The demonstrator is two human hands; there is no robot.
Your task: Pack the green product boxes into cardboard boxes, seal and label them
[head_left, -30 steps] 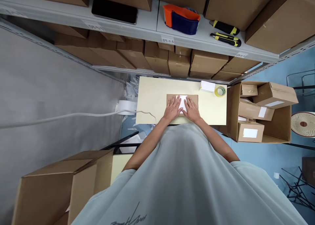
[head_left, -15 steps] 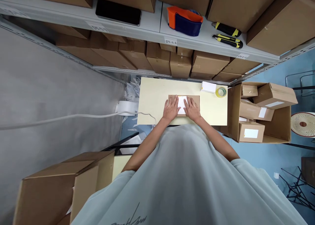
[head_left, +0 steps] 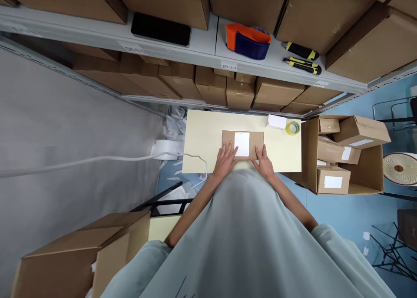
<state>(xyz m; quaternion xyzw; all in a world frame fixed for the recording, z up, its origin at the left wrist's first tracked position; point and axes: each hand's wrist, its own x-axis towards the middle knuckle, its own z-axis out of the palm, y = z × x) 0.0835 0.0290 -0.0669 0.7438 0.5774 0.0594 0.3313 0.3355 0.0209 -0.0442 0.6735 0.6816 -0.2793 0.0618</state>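
A small flat cardboard box (head_left: 257, 138) lies on the pale yellow table (head_left: 202, 137), with a white label (head_left: 242, 144) stuck on its top. My left hand (head_left: 224, 159) rests at the box's near left corner, fingers stretched out flat on it. Over at the near right corner sits my right hand (head_left: 263, 161), also with fingers extended onto the box edge. Both hands touch the box without gripping it. The label is fully uncovered between them.
A white pad (head_left: 276, 121) and a tape roll (head_left: 292, 127) sit at the table's far right. An open carton (head_left: 374, 176) of labelled boxes stands to the right. A shelf above holds a phone (head_left: 160, 29), tape dispenser (head_left: 247, 40) and utility knives (head_left: 301, 57). Another carton (head_left: 78, 254) is near left.
Both hands have slid back toward me off the label to the box's near corners, uncovering the white label. The view has shifted slightly.
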